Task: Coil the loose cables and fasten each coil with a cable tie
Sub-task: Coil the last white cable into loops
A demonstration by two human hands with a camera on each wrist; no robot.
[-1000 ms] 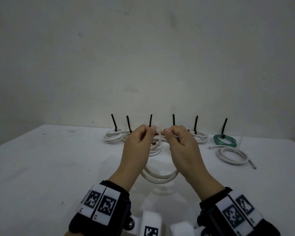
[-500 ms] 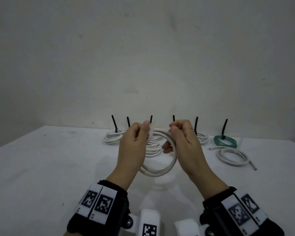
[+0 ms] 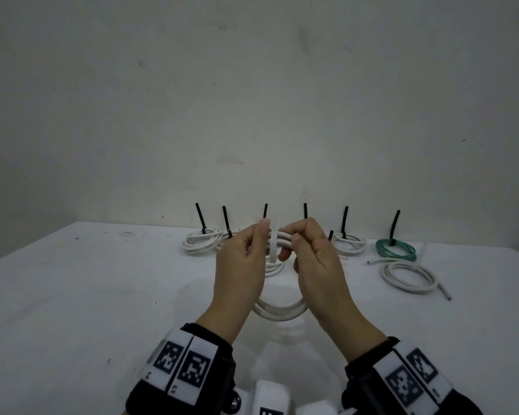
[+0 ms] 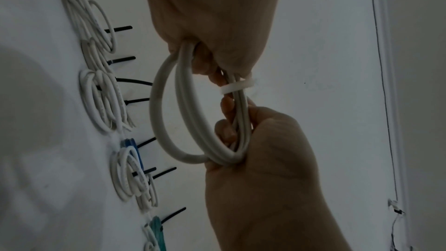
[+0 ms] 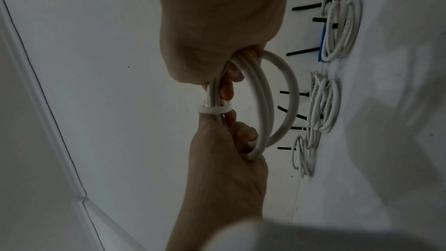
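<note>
A white cable coil [image 3: 279, 311] hangs in the air above the table, held at its top by both hands. My left hand [image 3: 259, 244] pinches the bundled strands from the left and my right hand [image 3: 297, 244] grips them from the right. Between the two hands a white cable tie [image 3: 273, 247] loops round the strands. In the left wrist view the tie [image 4: 237, 87] rings the coil [image 4: 164, 114] between the left hand [image 4: 212, 16] and the right hand [image 4: 260, 159]. The right wrist view shows the same tie [image 5: 213, 110] and coil [image 5: 287, 102].
Several white coils [image 3: 201, 242] with upright black ties [image 3: 200, 218] line the back of the white table [image 3: 72, 295] by the wall. A green tied coil [image 3: 396, 250] lies at the right, with a loose white coil [image 3: 408, 277] in front of it.
Half a second ago the coil was tipped up to face me. It now hangs down again, and the white tie shows looped round its top between my hands.
</note>
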